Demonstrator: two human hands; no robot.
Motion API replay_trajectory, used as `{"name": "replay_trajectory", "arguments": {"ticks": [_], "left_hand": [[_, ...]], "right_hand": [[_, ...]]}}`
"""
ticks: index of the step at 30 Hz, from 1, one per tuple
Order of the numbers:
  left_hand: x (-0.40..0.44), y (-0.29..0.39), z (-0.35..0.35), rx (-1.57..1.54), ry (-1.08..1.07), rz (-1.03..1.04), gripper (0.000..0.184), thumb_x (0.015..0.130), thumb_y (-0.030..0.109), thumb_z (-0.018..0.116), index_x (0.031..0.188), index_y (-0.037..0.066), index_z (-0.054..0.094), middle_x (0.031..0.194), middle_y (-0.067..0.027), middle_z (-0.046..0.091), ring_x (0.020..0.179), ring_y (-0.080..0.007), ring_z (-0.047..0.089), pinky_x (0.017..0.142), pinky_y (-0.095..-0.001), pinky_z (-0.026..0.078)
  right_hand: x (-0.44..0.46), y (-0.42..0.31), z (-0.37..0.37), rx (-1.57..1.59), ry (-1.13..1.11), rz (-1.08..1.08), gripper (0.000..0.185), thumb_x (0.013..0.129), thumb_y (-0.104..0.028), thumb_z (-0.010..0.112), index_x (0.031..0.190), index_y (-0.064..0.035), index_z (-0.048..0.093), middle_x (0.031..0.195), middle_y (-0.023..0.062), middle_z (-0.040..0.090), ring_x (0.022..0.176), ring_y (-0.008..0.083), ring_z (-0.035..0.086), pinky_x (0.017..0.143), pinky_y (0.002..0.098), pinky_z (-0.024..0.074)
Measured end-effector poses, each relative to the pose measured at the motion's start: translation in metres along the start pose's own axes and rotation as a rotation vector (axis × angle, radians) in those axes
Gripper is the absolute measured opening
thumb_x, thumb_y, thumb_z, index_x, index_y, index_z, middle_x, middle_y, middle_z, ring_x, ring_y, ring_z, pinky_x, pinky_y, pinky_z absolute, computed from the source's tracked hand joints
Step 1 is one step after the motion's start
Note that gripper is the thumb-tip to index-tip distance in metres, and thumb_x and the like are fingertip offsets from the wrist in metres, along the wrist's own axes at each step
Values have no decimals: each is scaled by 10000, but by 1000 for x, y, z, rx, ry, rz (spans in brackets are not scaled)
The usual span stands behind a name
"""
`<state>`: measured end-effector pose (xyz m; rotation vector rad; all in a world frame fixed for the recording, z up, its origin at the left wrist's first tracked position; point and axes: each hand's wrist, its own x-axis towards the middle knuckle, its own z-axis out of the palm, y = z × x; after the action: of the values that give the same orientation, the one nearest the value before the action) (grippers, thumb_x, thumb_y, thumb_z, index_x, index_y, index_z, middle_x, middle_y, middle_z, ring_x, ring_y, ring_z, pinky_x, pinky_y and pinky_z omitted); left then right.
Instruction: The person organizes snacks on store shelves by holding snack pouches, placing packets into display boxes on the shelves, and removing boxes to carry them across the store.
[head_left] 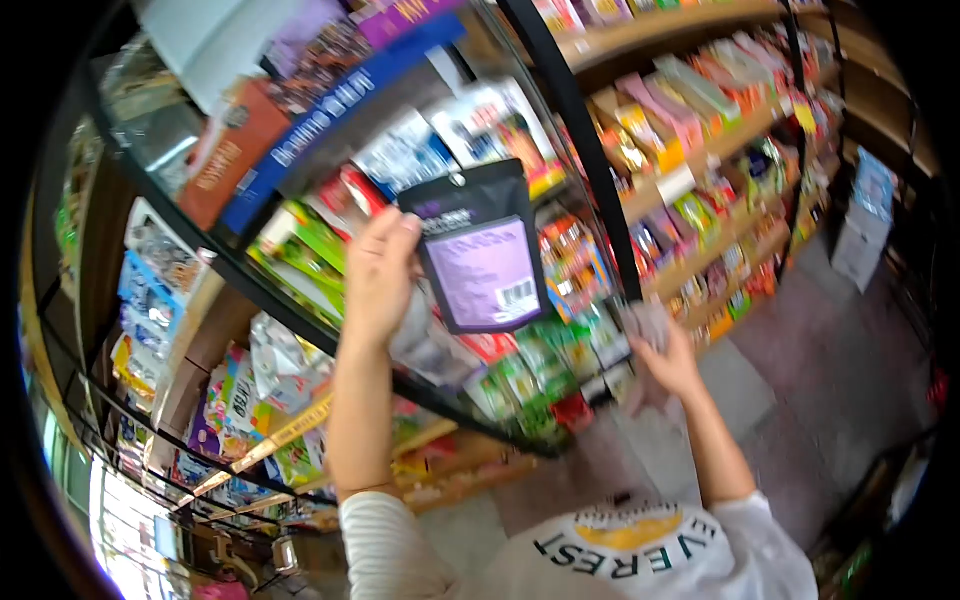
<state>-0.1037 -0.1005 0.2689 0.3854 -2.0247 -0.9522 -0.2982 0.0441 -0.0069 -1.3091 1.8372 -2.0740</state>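
Note:
My left hand (380, 270) is raised near the middle of the view, its fingers closed on the left edge of a black pouch (487, 265). The pouch hangs upright, with a purple label and a barcode facing me and a small hole at its top. Lower and to the right, my right hand (668, 355) grips a greyish crumpled cloth or bag (648, 335), blurred, beside the black shelf post. Behind the pouch are white and blue packets (405, 155) and green packets (535, 365) on the rack.
Wooden shelves (690, 175) full of snack packets run along the right. A curved rack (190, 340) holds more bags at the left. A blue sign board (340, 110) crosses the upper left. A white box (862, 240) stands on the tiled floor (730, 420).

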Motion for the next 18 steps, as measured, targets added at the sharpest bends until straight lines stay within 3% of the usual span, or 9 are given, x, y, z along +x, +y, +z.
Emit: {"name": "replay_trajectory", "arguments": {"ticks": [3, 7, 11, 13, 18], "left_hand": [[-41, -47, 40, -382, -57, -289, 162, 910, 148, 433, 847, 44, 540, 694, 29, 535, 526, -26, 464, 476, -170, 357], [-63, -82, 48, -346, -108, -349, 168, 899, 181, 462, 843, 47, 547, 596, 68, 441, 468, -8, 350, 451, -170, 310], [-69, -82, 52, -399, -235, -366, 179, 906, 155, 430, 900, 16, 543, 764, -18, 600, 591, -59, 564, 526, -186, 443], [-71, -83, 55, -423, -245, -381, 201, 907, 155, 421, 936, -1, 543, 789, -40, 611, 608, -83, 581, 534, -195, 451], [-73, -87, 65, -449, -286, -411, 219, 908, 160, 414, 941, -16, 542, 821, -68, 624, 633, -110, 601, 548, -210, 464]], "right_hand": [[1, -8, 4, 207, -99, 143, 352, 760, -188, 644, 1040, 1, 546, 1000, 120, 601, 914, 185, 561, 803, 313, 432], [2, -32, 6, 505, -139, 278, 346, 802, -135, 622, 1098, 9, 516, 1034, 57, 586, 935, 124, 535, 831, 273, 418], [0, -49, 12, 618, -191, 357, 353, 822, -168, 602, 1111, 12, 511, 1035, 60, 582, 939, 122, 529, 838, 275, 412], [-1, -51, 14, 744, -215, 322, 380, 822, -216, 603, 1106, 20, 514, 1036, 67, 580, 937, 122, 530, 835, 274, 411], [-1, -58, 11, 648, -247, 294, 402, 774, -244, 656, 1056, 22, 551, 990, 73, 599, 902, 120, 546, 813, 264, 420]]}}
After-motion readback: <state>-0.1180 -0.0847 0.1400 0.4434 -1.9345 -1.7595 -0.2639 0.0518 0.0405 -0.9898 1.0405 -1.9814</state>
